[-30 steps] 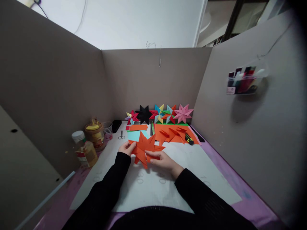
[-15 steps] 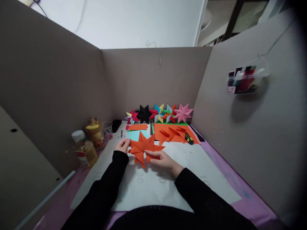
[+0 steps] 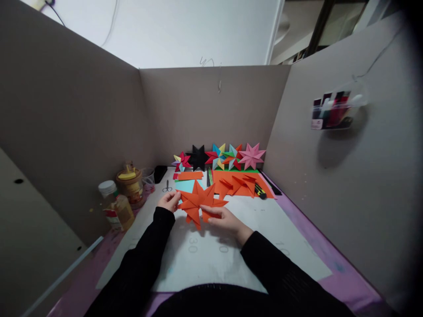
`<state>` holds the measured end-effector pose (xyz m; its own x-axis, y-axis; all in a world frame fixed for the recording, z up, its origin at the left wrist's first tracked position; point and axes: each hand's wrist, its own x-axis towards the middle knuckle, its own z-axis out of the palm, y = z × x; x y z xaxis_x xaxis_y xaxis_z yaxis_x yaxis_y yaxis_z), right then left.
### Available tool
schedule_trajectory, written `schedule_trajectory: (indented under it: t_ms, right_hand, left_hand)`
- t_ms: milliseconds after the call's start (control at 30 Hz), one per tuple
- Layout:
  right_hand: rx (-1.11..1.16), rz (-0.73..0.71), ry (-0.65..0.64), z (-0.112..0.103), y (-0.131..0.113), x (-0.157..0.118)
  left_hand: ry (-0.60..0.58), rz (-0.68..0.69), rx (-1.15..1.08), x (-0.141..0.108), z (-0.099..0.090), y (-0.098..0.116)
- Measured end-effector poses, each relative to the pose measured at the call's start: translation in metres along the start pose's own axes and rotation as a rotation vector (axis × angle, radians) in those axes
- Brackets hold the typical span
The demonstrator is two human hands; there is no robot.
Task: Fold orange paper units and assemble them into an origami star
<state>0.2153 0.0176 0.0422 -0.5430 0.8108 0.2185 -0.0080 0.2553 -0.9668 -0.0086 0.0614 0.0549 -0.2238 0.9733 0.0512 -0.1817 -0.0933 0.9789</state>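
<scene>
White mat under the orange star reads perhaps "30".

Orange star — matt folded paper.

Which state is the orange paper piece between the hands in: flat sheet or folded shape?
Folded. The orange paper star shows creased pointed arms radiating from its centre, pinched by the left hand and right hand.
</scene>
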Motion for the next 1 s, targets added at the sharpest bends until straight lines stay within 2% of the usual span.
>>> schedule_trajectory:
  t_ms: [233,600,833,1000]
  right_hand:
    - [0.012,-0.024,-0.015,0.000,-0.003,-0.001]
    - [0.007,-0.005,-0.006,-0.002,-0.003,-0.001]
    - [0.037,0.012,-0.012,0.000,-0.005,-0.002]
    - [0.061,0.019,0.002,0.001,-0.003,-0.002]
  left_hand:
    - [-0.022,0.009,0.057,-0.005,0.005,0.002]
    - [-0.021,0.002,0.099,-0.004,0.001,0.009]
    - [0.016,0.070,0.158,-0.009,0.006,0.009]
    - [0.006,0.064,0.161,-0.014,0.009,0.008]
